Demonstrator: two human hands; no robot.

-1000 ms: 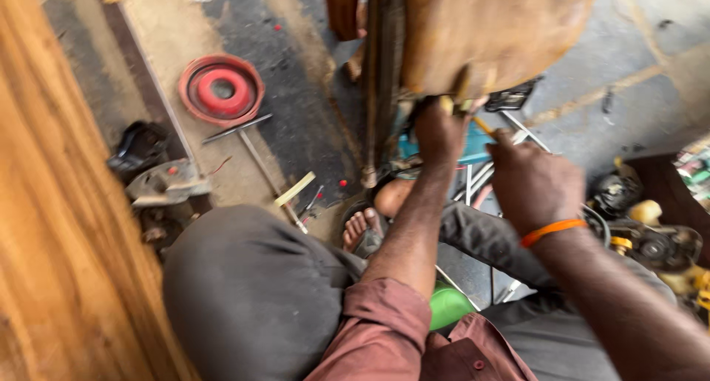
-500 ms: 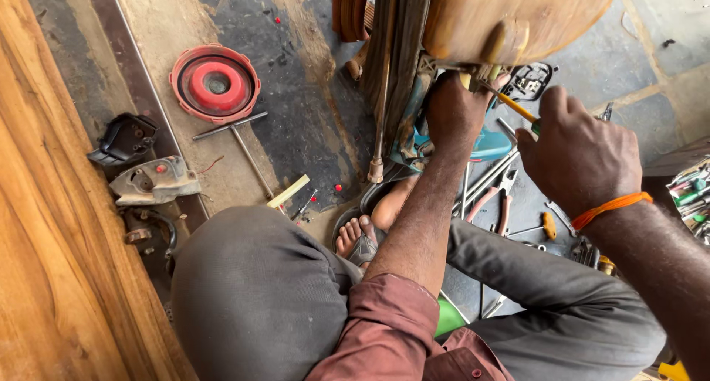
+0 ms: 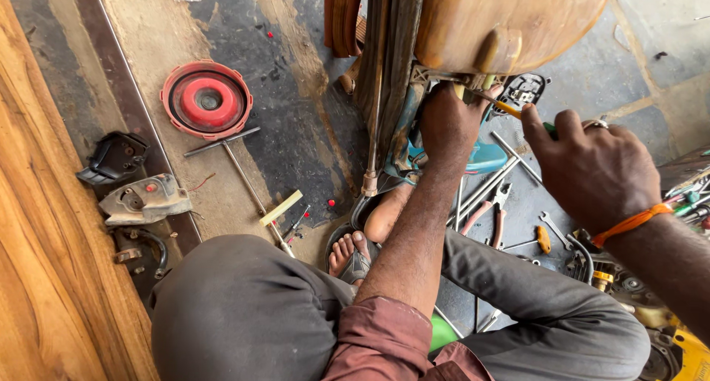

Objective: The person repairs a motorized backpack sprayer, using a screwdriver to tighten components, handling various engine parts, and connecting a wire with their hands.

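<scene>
Under wooden seat | left hand grips bracket | right hand holds screwdriver

Floor is rough concrete, dark grey w/ sandy, dusty patches & small red bits scattered about. Stone paving w/ pale joints at upper right. Wide wooden plank w/ warm orange grain runs down the left edge. Beside it on the ground: red round plastic cover, T-shaped metal wrench, black plastic casing, grey metal housing, short pale wood strip. Lower right: pliers w/ red grips, a few thin steel rods & other loose tools, too cluttered to tell apart. Soft, even daylight; no hard shadows.
</scene>
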